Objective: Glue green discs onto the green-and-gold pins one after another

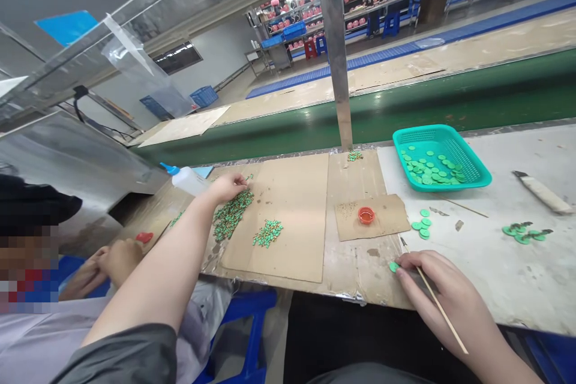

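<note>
My left hand reaches far left to a long heap of tiny green and orange pieces on a sheet of cardboard; its fingers are pinched down at the top of the heap. My right hand rests near the bench's front edge, closed on a thin wooden stick, with its fingertips next to a single green disc. A smaller pile of the tiny pieces lies between my hands.
A teal basket holds several green discs. More discs lie loose by a small orange cap on a cardboard scrap. A squeeze bottle lies at left, a knife at right. Another person sits at my left.
</note>
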Tool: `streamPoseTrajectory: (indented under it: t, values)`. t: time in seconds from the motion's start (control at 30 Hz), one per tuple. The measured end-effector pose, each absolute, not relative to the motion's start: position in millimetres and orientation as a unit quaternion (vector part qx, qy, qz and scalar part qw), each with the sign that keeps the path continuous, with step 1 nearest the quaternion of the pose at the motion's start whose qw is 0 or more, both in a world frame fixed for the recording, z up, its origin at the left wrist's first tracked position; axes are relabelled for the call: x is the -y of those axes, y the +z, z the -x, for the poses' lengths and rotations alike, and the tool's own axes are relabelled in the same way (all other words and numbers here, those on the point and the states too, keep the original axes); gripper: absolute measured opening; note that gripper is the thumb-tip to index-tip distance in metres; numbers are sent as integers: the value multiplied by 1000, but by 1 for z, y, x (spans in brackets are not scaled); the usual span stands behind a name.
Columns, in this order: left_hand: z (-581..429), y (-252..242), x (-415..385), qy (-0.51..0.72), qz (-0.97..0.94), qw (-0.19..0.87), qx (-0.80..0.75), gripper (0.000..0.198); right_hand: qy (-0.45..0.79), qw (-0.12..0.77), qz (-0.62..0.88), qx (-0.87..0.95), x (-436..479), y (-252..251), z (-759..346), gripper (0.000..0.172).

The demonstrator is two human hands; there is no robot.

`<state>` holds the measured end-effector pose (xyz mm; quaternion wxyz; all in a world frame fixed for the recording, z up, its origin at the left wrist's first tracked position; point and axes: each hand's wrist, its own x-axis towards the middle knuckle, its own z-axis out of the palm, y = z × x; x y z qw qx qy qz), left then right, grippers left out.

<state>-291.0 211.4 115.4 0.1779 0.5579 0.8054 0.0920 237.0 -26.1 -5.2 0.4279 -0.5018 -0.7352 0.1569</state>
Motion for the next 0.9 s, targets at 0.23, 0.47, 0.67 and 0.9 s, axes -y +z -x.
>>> streamPoseTrajectory:
  t: [0.23,0.47,0.67,0.9]
  values:
    - [266,136,-166,325,-535,233,-744,38,172,445,502,722,29,-7,-239,8]
    - [154,110,-73,475,-536,393,-576,48,195,497,493,687,28,12,-232,9]
    - [39,91,-9,464,-552,519,-459,35,323,530,437,650,39,72,-214,6]
    - [-5,86,17,474,-569,527,-417,17,568,493,446,485,44,86,-212,16]
